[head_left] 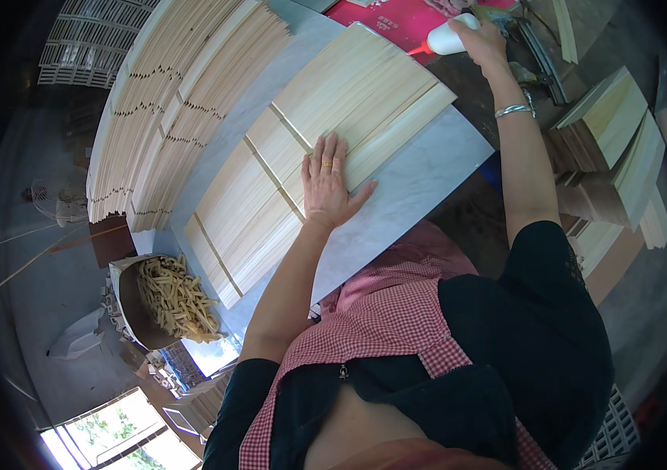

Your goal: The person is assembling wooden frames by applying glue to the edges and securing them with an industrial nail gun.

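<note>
Where the light wooden panel lies slantwise across the centre of the frame, narrow crosswise grooves divide its surface, and a long line runs near its front edge; whether this is one board or two overlapped cannot be told. The left hand rests palm down on the panel, empty, fingers extended close together and thumb spread toward the right. At upper right, the right hand is wrapped around a white squeeze bottle, whose red nozzle points left, near the panel's far edge.

Progress, as judged from the view: the grooves are already formed and appear unfilled, and work with the bottle seems under way rather than complete. Whether any liquid lies on the wood is not discernible.

Beneath the panel is the grey marbled tabletop. Tall stacks of thin boards occupy the upper left; whether these are finished or waiting is not shown. Farther out are a cardboard box of loose wood strips at lower left, a pink sheet at the top, and piled boards at right.
</note>
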